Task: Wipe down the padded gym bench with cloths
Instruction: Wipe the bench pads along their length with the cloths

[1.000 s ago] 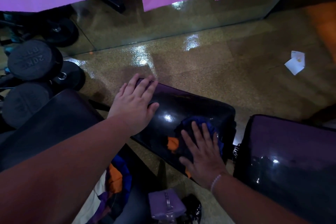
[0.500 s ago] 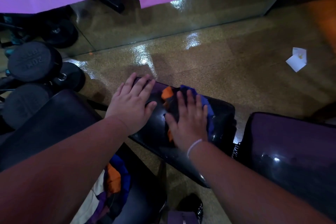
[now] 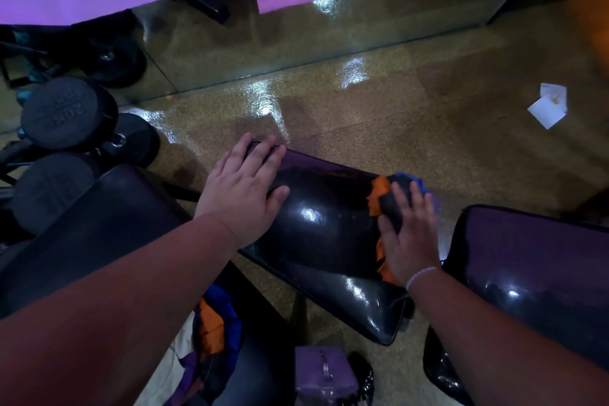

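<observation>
On the glossy bench pad, the left hand lies flat, fingers spread, while the right hand presses a cloth, fingers extended.

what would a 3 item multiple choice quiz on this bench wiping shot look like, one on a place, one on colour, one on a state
1. Where is the cloth on the bench pad?
A. under the left hand
B. under the right hand, at the pad's right end
C. on the floor

2. Which colours show on that cloth?
A. orange, blue and dark
B. white and green
C. plain yellow

3. How is the left hand placed?
A. closed in a fist around a cloth
B. lifted clear of the pad
C. flat, fingers spread, bare on the pad

Answers:
1 B: the right hand presses it down near the pad's right end.
2 A: orange edges, a blue corner and a dark patch show around the fingers.
3 C: the palm lies open at the pad's left end with no cloth under it.
</observation>
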Demonstrator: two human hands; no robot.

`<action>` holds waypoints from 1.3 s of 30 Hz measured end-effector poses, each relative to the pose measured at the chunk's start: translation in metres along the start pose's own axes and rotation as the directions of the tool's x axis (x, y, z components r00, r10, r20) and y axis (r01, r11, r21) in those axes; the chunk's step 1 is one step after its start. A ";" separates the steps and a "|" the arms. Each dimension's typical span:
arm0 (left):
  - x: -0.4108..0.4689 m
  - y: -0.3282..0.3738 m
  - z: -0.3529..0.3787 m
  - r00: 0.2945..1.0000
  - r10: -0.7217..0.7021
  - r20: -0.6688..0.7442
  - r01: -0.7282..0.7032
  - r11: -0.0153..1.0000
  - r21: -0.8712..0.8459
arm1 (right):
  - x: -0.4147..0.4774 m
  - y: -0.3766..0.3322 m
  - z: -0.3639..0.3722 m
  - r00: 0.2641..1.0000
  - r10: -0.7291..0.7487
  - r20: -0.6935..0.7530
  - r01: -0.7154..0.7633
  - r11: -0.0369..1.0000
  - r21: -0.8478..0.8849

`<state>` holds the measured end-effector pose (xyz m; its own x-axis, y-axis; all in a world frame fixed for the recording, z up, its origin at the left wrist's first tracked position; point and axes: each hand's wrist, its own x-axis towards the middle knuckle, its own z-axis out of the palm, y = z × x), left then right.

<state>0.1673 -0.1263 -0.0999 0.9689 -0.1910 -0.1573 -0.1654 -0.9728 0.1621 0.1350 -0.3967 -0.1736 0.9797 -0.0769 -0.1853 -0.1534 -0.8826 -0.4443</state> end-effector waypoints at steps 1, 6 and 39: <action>0.000 0.000 0.000 1.000 0.001 -0.001 -0.001 1.000 0.000 | 0.011 0.005 -0.004 0.998 0.064 0.017 -0.065 0.996 0.063; 0.000 0.002 0.000 1.000 -0.006 -0.008 0.006 1.000 0.007 | 0.044 -0.008 -0.025 0.968 0.243 0.069 -0.250 0.961 0.122; 0.000 0.003 -0.001 1.000 -0.010 -0.008 0.010 1.000 0.027 | -0.005 -0.073 -0.049 0.923 0.379 -0.058 -0.306 0.820 0.484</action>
<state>0.1665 -0.1291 -0.0985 0.9720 -0.1800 -0.1512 -0.1602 -0.9779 0.1345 0.1475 -0.3549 -0.0975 0.8540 -0.4330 -0.2884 -0.4882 -0.4755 -0.7318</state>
